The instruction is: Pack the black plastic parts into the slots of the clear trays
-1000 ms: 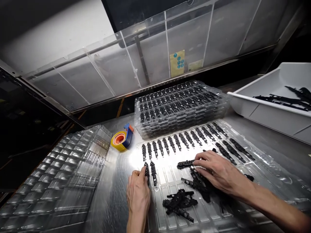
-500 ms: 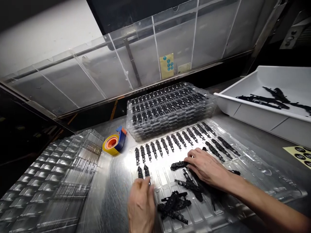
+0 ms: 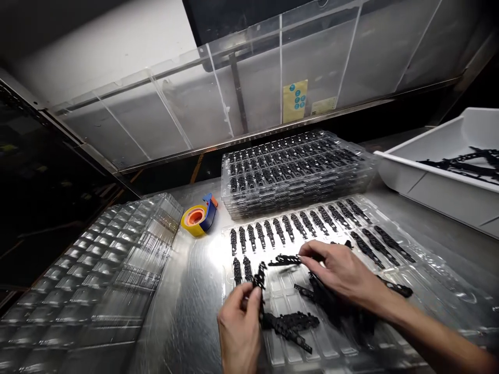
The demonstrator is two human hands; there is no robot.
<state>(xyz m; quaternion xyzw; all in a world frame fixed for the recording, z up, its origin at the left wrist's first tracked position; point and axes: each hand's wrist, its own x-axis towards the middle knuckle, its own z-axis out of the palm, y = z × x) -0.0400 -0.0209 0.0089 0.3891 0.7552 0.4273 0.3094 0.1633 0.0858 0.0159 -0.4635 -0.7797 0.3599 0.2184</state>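
My left hand [image 3: 239, 322] pinches a narrow black plastic part [image 3: 260, 275] between thumb and fingers, held roughly upright over the near left of a clear compartment tray [image 3: 284, 301]. Pinched by its right end in my right hand [image 3: 339, 267] is a second black part [image 3: 286, 260], lying nearly level above the tray. Rows of similar parts [image 3: 299, 227] fill the tray's far compartments. Loose black parts [image 3: 292, 327] lie piled across the near compartments, some of them hidden under my right hand and forearm. Fine details of the parts are too small to make out.
Behind the tray rises a stack of filled clear trays [image 3: 300, 195]. Nested clear trays [image 3: 117, 259] stand at left, beside a yellow and blue tape dispenser [image 3: 199, 215]. A white bin [image 3: 440, 189] holding black parts is at right. A transparent panel [image 3: 257, 93] spans the back.
My left hand has come up from the second row and now shows a black part in its pinch. My right hand has lifted its part off the pile. The view has shifted left.
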